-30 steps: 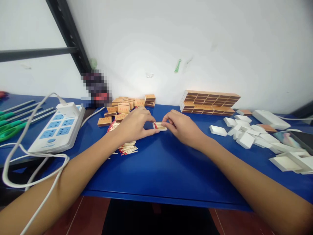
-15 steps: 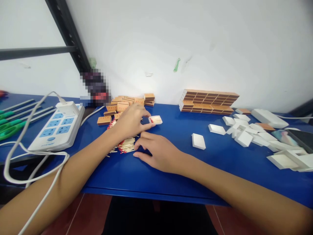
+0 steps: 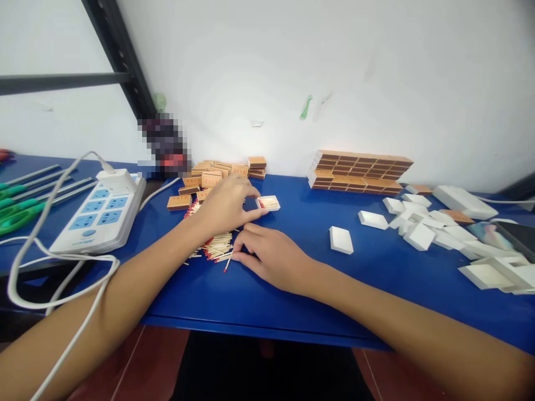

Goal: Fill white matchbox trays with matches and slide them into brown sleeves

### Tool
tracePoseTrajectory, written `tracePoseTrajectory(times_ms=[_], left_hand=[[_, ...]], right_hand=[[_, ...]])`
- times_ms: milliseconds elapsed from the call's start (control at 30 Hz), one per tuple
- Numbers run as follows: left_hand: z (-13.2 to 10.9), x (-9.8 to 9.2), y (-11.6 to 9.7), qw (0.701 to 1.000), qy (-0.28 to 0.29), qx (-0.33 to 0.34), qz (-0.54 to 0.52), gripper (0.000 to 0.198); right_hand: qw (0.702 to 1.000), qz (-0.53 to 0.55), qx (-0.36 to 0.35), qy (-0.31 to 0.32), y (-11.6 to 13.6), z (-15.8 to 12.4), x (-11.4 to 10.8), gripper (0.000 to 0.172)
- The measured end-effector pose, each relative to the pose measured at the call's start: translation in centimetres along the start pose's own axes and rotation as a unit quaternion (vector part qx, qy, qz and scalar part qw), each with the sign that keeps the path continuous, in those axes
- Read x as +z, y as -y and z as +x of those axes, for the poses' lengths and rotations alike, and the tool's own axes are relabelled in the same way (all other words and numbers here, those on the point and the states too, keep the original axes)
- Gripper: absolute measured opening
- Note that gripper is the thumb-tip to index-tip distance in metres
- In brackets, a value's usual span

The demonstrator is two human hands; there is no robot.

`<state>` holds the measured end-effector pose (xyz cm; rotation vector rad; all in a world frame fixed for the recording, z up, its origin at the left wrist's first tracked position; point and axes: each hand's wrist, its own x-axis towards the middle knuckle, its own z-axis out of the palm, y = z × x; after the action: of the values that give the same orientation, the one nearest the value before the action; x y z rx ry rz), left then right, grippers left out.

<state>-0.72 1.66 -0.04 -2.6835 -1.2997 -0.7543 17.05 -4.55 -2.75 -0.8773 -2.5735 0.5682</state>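
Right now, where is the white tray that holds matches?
In the head view, the white tray is at picture centre, touching the left hand, just beyond the right hand.

Some matchboxes (image 3: 212,179) have red marks on them — they look like writing, but they are too small to read. The power strip (image 3: 100,209) has a little print near one end — too blurry to read.

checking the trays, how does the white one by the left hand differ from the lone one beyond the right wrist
The filled tray lies open side up, with matches inside; the lone tray turns a flat, plain face up. The left hand holds the filled tray; no hand touches the lone tray. Both are white.
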Motion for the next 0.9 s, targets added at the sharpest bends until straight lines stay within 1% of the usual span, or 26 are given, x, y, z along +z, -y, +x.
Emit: tracePoseTrajectory(times_ms=[100, 233, 300, 400, 500, 567, 667, 800, 900], left_hand=[[0.0, -0.1, -0.1, 1.0, 0.001, -0.007, 0.0, 0.028], [0.0, 0.0, 0.1, 1.0, 0.005, -0.008, 0.004, 0.03], [0.0, 0.1, 0.3, 1.0, 0.007, -0.006, 0.006, 0.029], [-0.1, 0.1, 0.4, 1.0, 0.008, 0.0, 0.006, 0.027], [0.0, 0.0, 0.4, 1.0, 0.012, 0.002, 0.006, 0.028], [0.0, 0.0, 0.4, 1.0, 0.017, 0.002, 0.005, 0.027], [-0.1, 0.1, 0.5, 1.0, 0.025, 0.01, -0.001, 0.029], [0.0, 0.2, 0.4, 0.999, 0.034, 0.023, -0.016, 0.032], [0.0, 0.2, 0.4, 0.998, 0.041, 0.028, -0.03, 0.032]], right_hand=[[0.999, -0.024, 0.017, 0.018, -0.1, -0.1, -0.1, 0.012], [0.997, -0.076, 0.025, 0.021, -0.9, -0.5, -0.9, 0.01], [0.994, -0.105, 0.022, 0.011, -1.6, -0.8, -1.9, 0.01], [0.989, -0.144, 0.015, -0.024, -3.2, -1.3, -4.0, 0.014], [0.986, -0.161, 0.011, -0.05, -4.9, -1.5, -6.0, 0.016], [0.984, -0.162, 0.015, -0.067, -5.9, -1.5, -6.8, 0.016], [0.982, -0.16, 0.026, -0.095, -6.9, -1.4, -6.8, 0.014], [0.977, -0.16, 0.053, -0.128, -7.6, -1.1, -6.0, 0.014], [0.978, -0.152, 0.062, -0.125, -7.9, -0.7, -5.5, 0.013]])
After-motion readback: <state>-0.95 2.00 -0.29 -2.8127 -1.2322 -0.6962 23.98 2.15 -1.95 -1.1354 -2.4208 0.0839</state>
